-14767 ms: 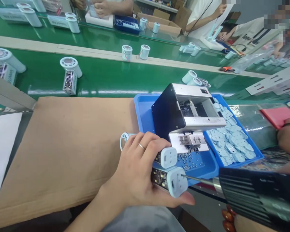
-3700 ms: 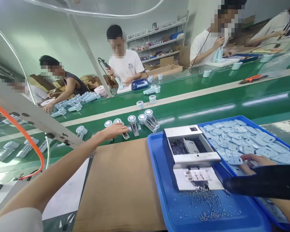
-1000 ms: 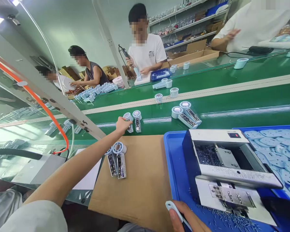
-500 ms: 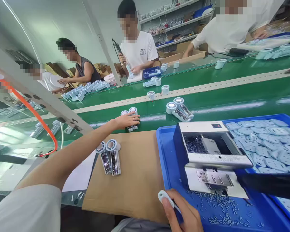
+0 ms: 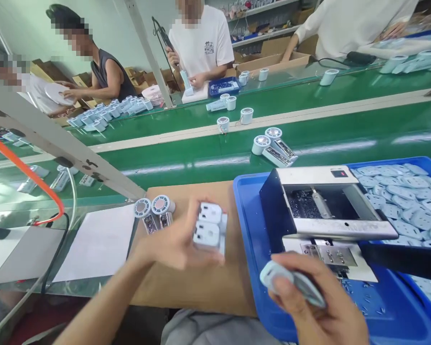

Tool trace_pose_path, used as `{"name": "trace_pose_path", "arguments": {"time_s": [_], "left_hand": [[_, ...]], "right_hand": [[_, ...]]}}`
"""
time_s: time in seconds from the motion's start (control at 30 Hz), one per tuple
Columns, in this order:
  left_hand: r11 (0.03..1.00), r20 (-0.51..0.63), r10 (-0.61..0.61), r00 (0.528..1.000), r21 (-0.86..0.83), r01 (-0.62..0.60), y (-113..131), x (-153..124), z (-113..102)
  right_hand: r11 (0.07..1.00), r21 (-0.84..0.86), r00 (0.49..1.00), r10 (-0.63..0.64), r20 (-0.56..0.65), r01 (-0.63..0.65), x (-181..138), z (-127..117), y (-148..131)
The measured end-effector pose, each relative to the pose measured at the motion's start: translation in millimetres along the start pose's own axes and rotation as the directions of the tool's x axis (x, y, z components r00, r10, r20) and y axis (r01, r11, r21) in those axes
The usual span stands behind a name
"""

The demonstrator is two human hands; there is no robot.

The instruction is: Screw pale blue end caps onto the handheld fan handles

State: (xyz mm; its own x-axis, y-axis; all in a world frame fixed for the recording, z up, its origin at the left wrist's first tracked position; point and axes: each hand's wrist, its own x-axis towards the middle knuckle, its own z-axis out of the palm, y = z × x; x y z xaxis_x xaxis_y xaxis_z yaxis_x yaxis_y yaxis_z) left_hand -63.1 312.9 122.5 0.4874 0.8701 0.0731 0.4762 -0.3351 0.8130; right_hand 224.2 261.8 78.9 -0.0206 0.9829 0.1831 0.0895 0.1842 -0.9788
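My left hand, slightly blurred, is closed around a pair of light-blue handheld fan bodies. They are side by side over the brown cardboard, their ends with small holes facing me. My right hand grips light-blue oval plastic covers between thumb and fingers, in front of the screw feeder. It looks like two covers, partly hidden by the thumb. Beyond my left wrist, two more fan bodies with exposed circuit boards lie on the cardboard.
The screw feeder stands in a blue tray with loose screws. Another blue tray holds many covers. Two open fan bodies lie on the green belt. A slanted metal post rises at left. Co-workers sit across the belt.
My left hand has come back from the belt to the cardboard with two fan bodies. My right hand has moved right and up, still gripping the covers. The view has shifted slightly.
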Motion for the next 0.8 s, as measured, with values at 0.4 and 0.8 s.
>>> {"name": "trace_pose_path", "arguments": {"time_s": [0.4,0.8], "left_hand": [[0.924,-0.391,0.230,0.891,-0.199,-0.326,-21.1,-12.0,113.0],[0.883,-0.456,0.379,0.806,-0.083,-0.462,-38.8,-6.7,123.2]], "right_hand": [[0.963,-0.004,0.843,0.240,0.482,-0.271,78.7,26.7,-45.4],[0.944,0.256,0.961,0.147,0.233,-0.207,48.1,23.7,-34.0]]}}
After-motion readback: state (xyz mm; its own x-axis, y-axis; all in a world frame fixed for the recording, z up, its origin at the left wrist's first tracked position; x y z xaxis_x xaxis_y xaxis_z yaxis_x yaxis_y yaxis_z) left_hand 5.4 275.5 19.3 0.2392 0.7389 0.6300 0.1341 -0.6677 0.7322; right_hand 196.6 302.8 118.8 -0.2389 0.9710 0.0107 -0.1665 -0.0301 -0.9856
